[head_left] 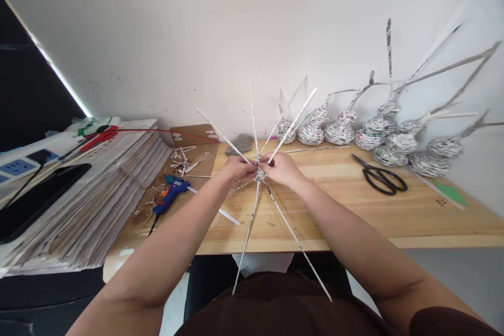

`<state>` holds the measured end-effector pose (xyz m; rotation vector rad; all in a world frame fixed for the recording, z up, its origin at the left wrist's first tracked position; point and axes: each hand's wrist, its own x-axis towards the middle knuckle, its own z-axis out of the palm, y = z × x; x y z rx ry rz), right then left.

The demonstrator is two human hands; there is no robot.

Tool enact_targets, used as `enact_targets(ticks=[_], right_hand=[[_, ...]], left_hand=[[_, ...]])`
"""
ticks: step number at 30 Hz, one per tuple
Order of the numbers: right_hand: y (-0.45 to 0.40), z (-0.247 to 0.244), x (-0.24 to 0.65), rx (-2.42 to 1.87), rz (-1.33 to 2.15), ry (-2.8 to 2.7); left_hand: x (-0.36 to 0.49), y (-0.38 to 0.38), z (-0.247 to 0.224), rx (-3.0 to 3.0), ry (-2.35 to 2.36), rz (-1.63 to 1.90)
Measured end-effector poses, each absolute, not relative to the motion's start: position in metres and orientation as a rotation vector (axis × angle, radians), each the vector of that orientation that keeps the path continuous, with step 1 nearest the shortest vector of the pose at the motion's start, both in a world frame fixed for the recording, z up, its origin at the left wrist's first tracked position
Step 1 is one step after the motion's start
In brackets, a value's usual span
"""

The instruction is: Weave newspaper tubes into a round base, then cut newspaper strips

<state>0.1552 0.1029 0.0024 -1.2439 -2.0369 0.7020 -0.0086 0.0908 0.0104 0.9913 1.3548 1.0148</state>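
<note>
A small woven paper piece (259, 174) is held over the middle of the wooden table, with several long rolled-paper strips spreading out from it like spokes. My left hand (238, 169) grips its left side, fingers closed near the base of a strip that slants up and left. On the right side, my right hand (281, 168) pinches the piece beside a strip slanting up and right. Two strips hang down from it toward my lap. The fingertips of both hands nearly meet and partly cover the weave.
Several gourd-shaped woven paper pieces (340, 128) with long stems stand along the wall at right. Black scissors (384, 177) lie before them. At left are a blue glue gun (171, 195), paper scraps, a tall paper stack (118, 194), a phone (43, 199) and a grey stone-like lump (240, 144).
</note>
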Motion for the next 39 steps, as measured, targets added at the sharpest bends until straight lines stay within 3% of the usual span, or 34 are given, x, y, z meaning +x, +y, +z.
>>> enact_targets(ticks=[4,10,15,18,27,39], right_hand=[[0.098,0.005,0.154,-1.308,0.578,-2.063],[0.100,0.007,0.156,-1.375,0.661,-1.968],[0.103,0.001,0.150,-1.094,1.427,-1.493],[0.102,-0.002,0.145,-1.013,1.637,-1.208],[0.098,-0.007,0.139,-1.135,1.368,-1.335],[0.105,-0.013,0.141,-1.247,1.300,-1.444]], left_hand=[[-0.008,0.091,0.008,1.013,1.333,0.963],[-0.012,0.090,0.014,0.990,1.313,1.015],[-0.021,0.086,0.021,1.062,1.270,0.995],[-0.024,0.084,0.022,1.068,1.264,0.995],[-0.029,0.078,0.017,1.087,1.211,0.951],[-0.004,0.080,0.012,1.048,1.394,1.088]])
